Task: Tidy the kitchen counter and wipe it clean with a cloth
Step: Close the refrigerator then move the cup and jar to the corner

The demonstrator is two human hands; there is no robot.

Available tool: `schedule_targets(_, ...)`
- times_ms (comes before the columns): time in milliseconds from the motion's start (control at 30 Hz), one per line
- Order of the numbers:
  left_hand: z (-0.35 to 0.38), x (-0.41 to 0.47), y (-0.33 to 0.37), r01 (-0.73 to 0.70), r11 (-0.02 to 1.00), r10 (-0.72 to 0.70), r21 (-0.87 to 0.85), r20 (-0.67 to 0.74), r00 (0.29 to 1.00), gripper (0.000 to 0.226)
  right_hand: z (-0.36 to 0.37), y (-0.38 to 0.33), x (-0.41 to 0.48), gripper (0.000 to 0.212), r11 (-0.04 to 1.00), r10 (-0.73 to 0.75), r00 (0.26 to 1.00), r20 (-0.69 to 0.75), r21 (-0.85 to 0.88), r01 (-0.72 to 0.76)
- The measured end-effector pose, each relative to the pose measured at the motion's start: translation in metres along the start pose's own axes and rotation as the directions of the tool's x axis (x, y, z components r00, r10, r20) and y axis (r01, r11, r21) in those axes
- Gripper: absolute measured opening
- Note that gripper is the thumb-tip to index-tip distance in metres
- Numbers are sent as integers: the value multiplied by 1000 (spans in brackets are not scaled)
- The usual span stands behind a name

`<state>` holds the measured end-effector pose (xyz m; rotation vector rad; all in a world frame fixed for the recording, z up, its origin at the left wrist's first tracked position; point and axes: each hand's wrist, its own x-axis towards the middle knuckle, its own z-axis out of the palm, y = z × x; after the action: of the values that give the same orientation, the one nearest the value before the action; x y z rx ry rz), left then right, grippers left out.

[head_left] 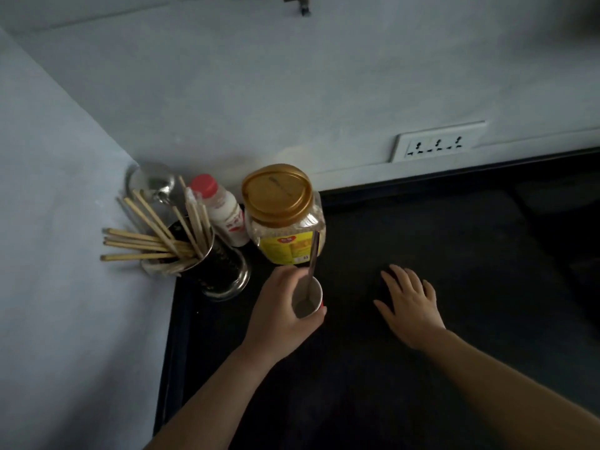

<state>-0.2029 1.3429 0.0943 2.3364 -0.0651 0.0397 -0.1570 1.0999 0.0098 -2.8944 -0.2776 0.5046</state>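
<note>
Left hand (279, 311) wrapped around a paper cup (307, 297) holding a spoon (313, 261), gold-lidded jar (284, 216) just beyond it, chopstick holder (207, 258) further left, right hand (410, 306) spread flat, grasping nothing, on the dark surface (454, 254)

1. The desk (422, 238) is black.
2. The jar (287, 222) has a gold lid and a yellow label.
3. The bottle (227, 216) is white with a red cap.
4. The cup (306, 297) is white inside, with a red outside.
5. The chopsticks (146, 245) are pale tan.
6. The wall (292, 92) is pale grey-blue.

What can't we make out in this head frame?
- Cup outside: head view, left hand wraps it.
- Spoon bowl: sunk in the cup.
- Jar label text: too blurred.
- Wall fitting: cut off by top edge.
- Counter at right: too dark.
</note>
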Motion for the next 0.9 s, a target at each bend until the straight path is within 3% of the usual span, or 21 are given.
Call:
schedule_targets(433, 40, 30, -1, 6, 996, -11, 91, 58, 998, 57, 30, 11, -1, 67, 999, -10, 993, -119, -42, 5)
schedule_targets(900, 69, 61, -1, -25, 991, 38, 128, -99, 994, 57, 34, 13, 1, 66, 1000, 4, 990, -138, -20, -7)
